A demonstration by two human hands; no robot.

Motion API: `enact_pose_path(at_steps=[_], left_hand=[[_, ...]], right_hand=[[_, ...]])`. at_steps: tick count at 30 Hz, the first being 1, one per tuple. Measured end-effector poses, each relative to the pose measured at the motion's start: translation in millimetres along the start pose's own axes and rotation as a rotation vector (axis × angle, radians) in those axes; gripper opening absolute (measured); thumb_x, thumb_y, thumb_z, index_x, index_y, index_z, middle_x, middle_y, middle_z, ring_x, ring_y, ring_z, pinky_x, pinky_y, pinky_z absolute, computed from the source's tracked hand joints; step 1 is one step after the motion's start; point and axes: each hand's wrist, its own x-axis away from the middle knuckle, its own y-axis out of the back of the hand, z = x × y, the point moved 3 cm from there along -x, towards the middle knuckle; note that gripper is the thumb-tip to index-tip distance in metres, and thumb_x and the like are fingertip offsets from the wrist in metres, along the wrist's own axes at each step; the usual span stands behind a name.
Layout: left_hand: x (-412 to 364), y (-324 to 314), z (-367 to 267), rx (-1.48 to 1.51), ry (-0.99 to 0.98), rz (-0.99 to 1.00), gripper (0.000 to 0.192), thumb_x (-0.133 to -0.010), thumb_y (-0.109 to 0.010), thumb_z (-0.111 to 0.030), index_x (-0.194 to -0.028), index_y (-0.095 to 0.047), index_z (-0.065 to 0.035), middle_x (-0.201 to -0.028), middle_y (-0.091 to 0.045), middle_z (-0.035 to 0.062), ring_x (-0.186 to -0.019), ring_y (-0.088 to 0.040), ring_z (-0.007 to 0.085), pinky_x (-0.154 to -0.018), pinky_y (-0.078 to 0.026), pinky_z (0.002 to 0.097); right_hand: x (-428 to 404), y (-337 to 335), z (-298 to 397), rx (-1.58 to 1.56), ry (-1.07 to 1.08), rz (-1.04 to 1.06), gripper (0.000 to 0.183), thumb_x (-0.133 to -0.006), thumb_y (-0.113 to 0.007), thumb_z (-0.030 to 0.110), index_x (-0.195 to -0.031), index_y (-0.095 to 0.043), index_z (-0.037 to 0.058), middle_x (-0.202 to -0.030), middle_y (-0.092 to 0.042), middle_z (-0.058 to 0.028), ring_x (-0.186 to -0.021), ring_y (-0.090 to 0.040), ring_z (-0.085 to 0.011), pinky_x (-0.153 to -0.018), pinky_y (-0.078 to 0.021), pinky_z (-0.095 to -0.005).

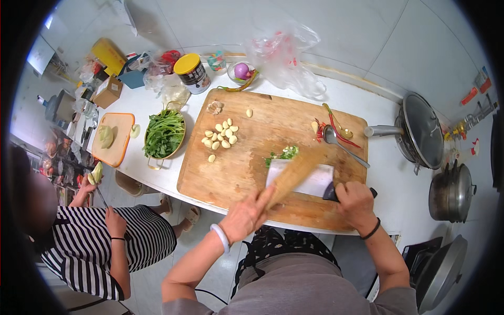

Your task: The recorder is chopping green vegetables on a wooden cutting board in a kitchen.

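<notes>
My right hand (356, 201) grips the dark handle of a cleaver (315, 182), whose broad blade lies nearly flat over the large wooden cutting board (240, 183). In my left hand (248, 212) is a thick wooden stick (291, 181), blurred and crossing above the blade; whether it touches the blade I cannot tell. Chopped scallion (289, 152) peeks out past the blade's far edge, and what lies beneath the blade is hidden. Peeled garlic cloves (224, 134) are grouped on the board's left half. Behind the cleaver rest a metal spoon (342, 143) and red chili peppers (334, 124).
On the left, another person (114, 236) cuts a pale vegetable (95, 173) with a knife, near an orange-rimmed cutting board (128, 136). A colander of leafy greens (165, 132) stands between the boards. To the right are a lidded pan (423, 130) and a pot (451, 193).
</notes>
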Motion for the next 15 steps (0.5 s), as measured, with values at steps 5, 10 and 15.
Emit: enact_pose_path(at_steps=[5, 10, 15], left_hand=[[19.2, 3.2, 42.9, 0.088, 0.271, -0.250, 0.076, -0.075, -0.060, -0.009, -0.142, -0.025, -0.0021, -0.100, -0.047, 0.0227, -0.083, -0.055, 0.0391, -0.069, -0.048, 0.0429], [30.3, -49.0, 44.9, 0.137, 0.420, -0.340, 0.082, -0.077, -0.063, -0.017, -0.144, -0.019, -0.0028, -0.108, -0.049, 0.0312, -0.084, -0.056, 0.0444, -0.073, -0.048, 0.0465], [9.0, -49.4, 15.3, 0.394, 0.353, -0.278, 0.078, -0.077, -0.060, -0.016, -0.143, -0.021, 0.0007, -0.109, -0.049, 0.0326, -0.092, -0.054, 0.0454, -0.078, -0.046, 0.0448]], right_hand=[[26.0, -4.1, -19.3, -0.514, -0.553, 0.129, 0.016, -0.068, -0.061, 0.010, -0.079, -0.054, 0.0010, -0.066, -0.057, -0.0152, -0.063, -0.058, -0.0337, -0.055, -0.0433, -0.0415], [19.4, -51.0, -23.4, -0.811, -0.746, 0.141, 0.020, -0.072, -0.058, 0.015, -0.081, -0.055, -0.0029, -0.062, -0.054, -0.0202, -0.059, -0.057, -0.0317, -0.055, -0.0418, -0.0411], [11.4, -57.5, -5.8, -0.951, -0.776, 0.303, 0.024, -0.072, -0.060, 0.018, -0.081, -0.054, -0.0038, -0.059, -0.050, -0.0166, -0.055, -0.051, -0.0248, -0.053, -0.0404, -0.0373]])
